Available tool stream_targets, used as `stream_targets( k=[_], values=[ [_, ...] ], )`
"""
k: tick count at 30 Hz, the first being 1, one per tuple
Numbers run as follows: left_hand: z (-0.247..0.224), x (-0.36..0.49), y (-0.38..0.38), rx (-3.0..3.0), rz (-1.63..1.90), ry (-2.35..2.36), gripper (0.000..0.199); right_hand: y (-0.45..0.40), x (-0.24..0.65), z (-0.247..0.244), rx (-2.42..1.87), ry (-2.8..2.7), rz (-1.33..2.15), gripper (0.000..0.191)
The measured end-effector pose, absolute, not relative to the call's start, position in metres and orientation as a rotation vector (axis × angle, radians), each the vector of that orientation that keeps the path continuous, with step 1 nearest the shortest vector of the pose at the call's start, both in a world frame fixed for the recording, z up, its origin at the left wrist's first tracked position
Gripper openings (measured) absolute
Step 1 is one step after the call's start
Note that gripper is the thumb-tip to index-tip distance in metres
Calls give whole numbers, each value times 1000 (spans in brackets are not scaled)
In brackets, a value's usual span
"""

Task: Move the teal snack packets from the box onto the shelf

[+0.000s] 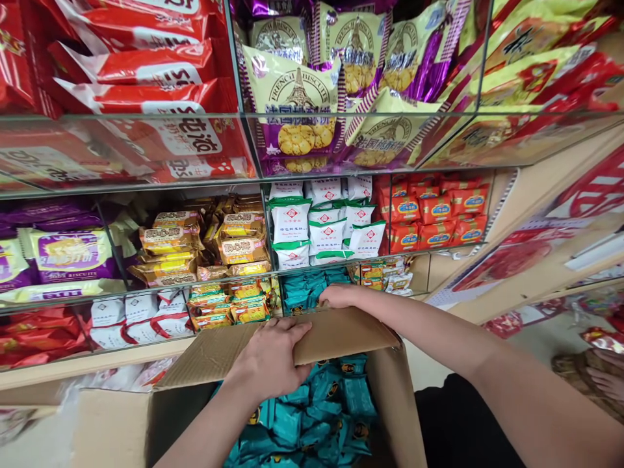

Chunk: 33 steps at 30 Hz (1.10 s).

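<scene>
An open cardboard box (pixel 397 403) stands in front of me, holding many small teal snack packets (pixel 287 419). My left hand (pixel 273 357) is closed on the box's raised flap (pixel 341 331), fingers over the top and thumb below the edge. Beyond the flap, my right hand (pixel 338 296) reaches into the low shelf compartment among more teal packets (pixel 299 289). Its fingers look curled down, and whatever they hold is hidden.
White-and-green packets (pixel 326 227) and red packets (pixel 436 211) fill the shelf above. A glass shelf front (pixel 316 273) runs just above my right hand. Yellow-orange packets (pixel 229 302) lie left of the teal compartment. At the right edge, another person's foot (pixel 607 377) shows.
</scene>
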State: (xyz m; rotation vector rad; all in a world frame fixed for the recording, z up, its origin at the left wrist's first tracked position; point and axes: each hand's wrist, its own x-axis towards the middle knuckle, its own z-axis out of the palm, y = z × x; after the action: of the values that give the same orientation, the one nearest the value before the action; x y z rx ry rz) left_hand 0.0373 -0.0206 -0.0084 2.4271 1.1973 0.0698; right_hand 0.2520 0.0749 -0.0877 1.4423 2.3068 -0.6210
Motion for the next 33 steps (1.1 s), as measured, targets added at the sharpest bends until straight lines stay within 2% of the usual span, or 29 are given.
stream_targets(
  k=[13,18,23,30,33],
  values=[
    [-6,39,-22,2535,1,1227,57,96,245,-96,1361,2299,-863,46],
    [-7,38,-22,2545,16,1219,58,99,255,-89,1391,2145,-909,29],
    [-9,39,-22,2539,25,1229,57,97,262,-86,1502,2056,-763,10],
    [-6,39,-21,2551,15,1220,59,86,258,-71,1565,2138,-698,8],
    [-6,38,-20,2545,19,1216,59,73,266,-51,1598,2270,-724,15]
  ],
)
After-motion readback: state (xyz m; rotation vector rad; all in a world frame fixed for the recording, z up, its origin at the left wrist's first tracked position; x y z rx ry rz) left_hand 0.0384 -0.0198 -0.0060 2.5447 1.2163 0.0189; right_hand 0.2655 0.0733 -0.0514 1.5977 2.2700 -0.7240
